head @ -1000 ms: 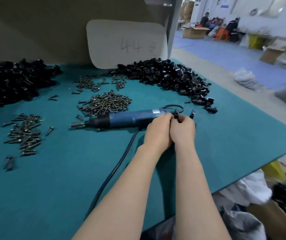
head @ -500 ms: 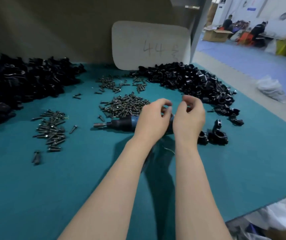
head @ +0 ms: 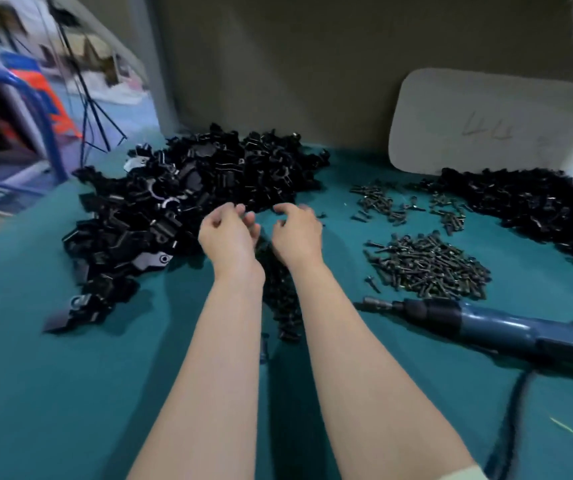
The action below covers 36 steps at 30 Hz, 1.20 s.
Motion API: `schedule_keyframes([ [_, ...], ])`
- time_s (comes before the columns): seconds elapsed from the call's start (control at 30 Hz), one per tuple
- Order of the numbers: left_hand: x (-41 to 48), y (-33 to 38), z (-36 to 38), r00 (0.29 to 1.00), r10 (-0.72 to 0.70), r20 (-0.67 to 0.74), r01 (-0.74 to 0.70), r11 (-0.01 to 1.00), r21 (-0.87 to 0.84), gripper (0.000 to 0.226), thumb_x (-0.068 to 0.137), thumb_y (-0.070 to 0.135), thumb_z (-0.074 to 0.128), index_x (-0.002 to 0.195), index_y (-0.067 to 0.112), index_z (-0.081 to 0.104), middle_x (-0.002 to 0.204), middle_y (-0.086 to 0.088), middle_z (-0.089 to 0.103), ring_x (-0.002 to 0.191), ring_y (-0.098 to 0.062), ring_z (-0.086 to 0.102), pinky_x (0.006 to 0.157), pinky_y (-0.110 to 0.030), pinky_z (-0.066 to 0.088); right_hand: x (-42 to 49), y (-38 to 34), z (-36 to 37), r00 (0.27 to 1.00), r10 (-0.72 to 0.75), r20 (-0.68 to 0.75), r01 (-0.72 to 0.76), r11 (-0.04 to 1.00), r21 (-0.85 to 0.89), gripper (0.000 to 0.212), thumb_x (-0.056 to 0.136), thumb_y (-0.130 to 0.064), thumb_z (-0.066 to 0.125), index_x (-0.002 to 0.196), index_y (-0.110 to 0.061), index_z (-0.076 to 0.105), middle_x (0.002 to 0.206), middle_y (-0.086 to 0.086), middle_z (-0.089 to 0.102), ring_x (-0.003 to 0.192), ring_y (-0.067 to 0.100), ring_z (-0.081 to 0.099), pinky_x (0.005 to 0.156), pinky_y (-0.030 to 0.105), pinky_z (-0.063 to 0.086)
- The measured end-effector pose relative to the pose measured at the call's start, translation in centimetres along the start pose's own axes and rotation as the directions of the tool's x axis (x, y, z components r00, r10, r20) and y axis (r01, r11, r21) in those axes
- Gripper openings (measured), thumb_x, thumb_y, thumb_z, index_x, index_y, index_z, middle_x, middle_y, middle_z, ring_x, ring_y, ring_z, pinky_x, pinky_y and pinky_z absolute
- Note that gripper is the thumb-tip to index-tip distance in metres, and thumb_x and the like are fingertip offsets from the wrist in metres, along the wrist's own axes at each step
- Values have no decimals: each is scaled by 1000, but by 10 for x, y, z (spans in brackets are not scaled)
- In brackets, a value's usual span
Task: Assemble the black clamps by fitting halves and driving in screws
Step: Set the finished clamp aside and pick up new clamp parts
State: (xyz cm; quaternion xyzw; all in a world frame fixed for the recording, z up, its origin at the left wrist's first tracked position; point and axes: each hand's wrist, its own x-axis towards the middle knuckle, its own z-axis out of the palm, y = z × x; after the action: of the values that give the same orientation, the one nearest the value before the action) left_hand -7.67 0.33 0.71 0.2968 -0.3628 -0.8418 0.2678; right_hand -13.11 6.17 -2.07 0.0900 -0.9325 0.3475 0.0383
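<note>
Nowhere near finished, judging by the loose stock on the teal mat (head: 53, 393). At the left, heaped up to the back wall, a big pile of black halves (head: 191, 202), unpaired and tumbled. At the far right, a second heap (head: 538, 209) of black parts, too blurred to tell whether halves or finished clamps. Near the right edge, the driver (head: 486, 320) lying flat on the mat with its bit pointing left, gripped by nobody, cord (head: 507, 410) trailing toward the near edge. Just beyond the bit, a dense mound of screws (head: 430, 265), with thinner scatters farther back. Over the near edge of the left pile, left hand (head: 226, 237) and right hand (head: 295, 233) side by side, close but apart, hovering above the parts; fingers of both loosely curled, with nothing visibly held. Between the forearms, a dark trail of small pieces (head: 281, 299), probably more screws, not clear enough to say. No mated pair and no seated screw anywhere in reach. Reads as the opening of a fresh clamp: two halves yet to be picked, then fitted, then a screw set and driven. Most of the work apparently ahead.
</note>
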Motion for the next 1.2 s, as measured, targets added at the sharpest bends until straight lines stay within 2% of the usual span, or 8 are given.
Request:
schedule_keyframes([
  [0.17,16,-6,12,998,-62,-22,61,998,-11,14,98,9,46,106,6,56,95,-3,58,71,-9,57,54,-18,48,40,0,16,996,41,80,-32,994,-104,39,94,-18,50,132,-23,53,160,12,2,145,35,7,118,40,13],
  [0.4,20,-23,28,998,-64,-11,65,995,72,11,97,9,47,102,11,56,87,2,55,81,-10,56,73,-23,52,54,13,15,1000,5,-11,-5,1000,-12,25,88,-15,54,109,-23,64,131,10,38,117,31,43,100,37,37],
  [0.5,16,-27,30,1000,-14,-19,17,987,160,21,96,12,46,114,10,57,91,3,55,74,-6,53,71,-20,49,50,17,2,996,35,-78,-16,973,230,16,92,-20,56,105,-24,64,117,5,49,109,24,51,89,30,43],
  [0.63,-2,-32,45,989,-21,148,-25,952,305,29,99,28,49,125,22,56,102,9,57,98,-12,57,90,-32,49,32,23,-48,993,31,-117,37,846,532,6,92,-23,59,91,-29,61,85,-7,59,88,16,59,86,37,52],
  [0.77,-42,-46,83,914,-192,357,60,935,350,37,93,48,55,110,15,62,82,2,64,60,-7,64,55,-22,52,5,48,-111,984,-80,-157,146,869,473,19,85,-13,57,86,-31,57,94,-9,62,76,0,59,68,19,49],
  [0.97,-106,-92,134,852,-285,439,113,919,377,33,94,24,61,113,0,49,84,-12,57,50,-12,53,40,-16,45,-34,118,-192,973,-10,-231,156,764,625,40,85,3,47,105,-31,48,105,-10,68,97,6,63,84,26,51],
  [1.07,-136,-119,160,795,-329,510,185,932,313,27,95,14,58,115,6,40,100,-16,57,62,-14,59,58,-20,56,-41,157,-214,872,271,-408,70,756,651,35,90,3,44,115,-19,55,114,-3,65,109,13,60,94,26,47],
  [1.2,-171,-152,187,722,-357,593,162,920,356,48,100,14,50,143,23,33,94,-13,60,61,-16,61,54,-20,54,-38,222,-239,687,526,-501,-403,850,340,42,92,-10,44,132,-19,52,140,10,47,125,27,47,104,31,36],
])
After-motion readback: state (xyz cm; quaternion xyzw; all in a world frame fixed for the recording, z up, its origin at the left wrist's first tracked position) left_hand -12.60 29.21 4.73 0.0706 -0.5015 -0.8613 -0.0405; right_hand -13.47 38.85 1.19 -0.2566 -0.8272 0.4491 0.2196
